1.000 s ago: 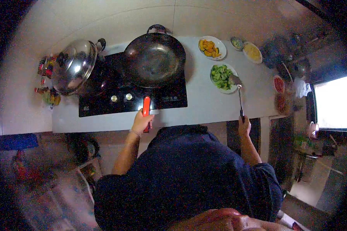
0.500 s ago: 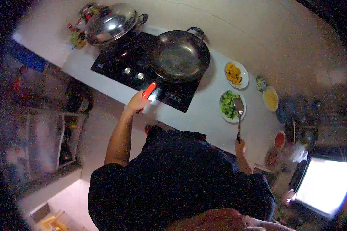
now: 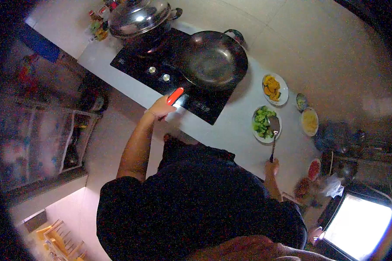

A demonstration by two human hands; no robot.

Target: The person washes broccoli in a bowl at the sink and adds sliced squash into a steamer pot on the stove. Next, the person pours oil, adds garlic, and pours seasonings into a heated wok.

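Note:
My left hand (image 3: 162,107) is closed around the red handle (image 3: 175,96) of a dark wok (image 3: 213,60). The wok sits on the black cooktop (image 3: 209,112), and no food shows inside it. My right hand (image 3: 272,167) grips the dark handle of a metal spatula (image 3: 273,126). The spatula's head rests at the right side of some chopped green vegetables (image 3: 262,122) on a white plate (image 3: 265,140); whether any greens are on it I cannot tell. Just behind is a second white plate (image 3: 283,99) with orange-yellow pieces (image 3: 272,88).
A lidded metal pot (image 3: 139,19) stands on the cooktop's left side, near several bottles (image 3: 99,26). Small dishes with pale yellow food (image 3: 309,122), greenish food (image 3: 302,102) and red food (image 3: 314,168) line the counter's right. A bright panel (image 3: 359,226) glows at lower right.
The camera view has shifted, so the counter and cooktop appear slightly farther right. My left hand stays on the wok's handle. The spatula remains over the greens, its head slightly turned.

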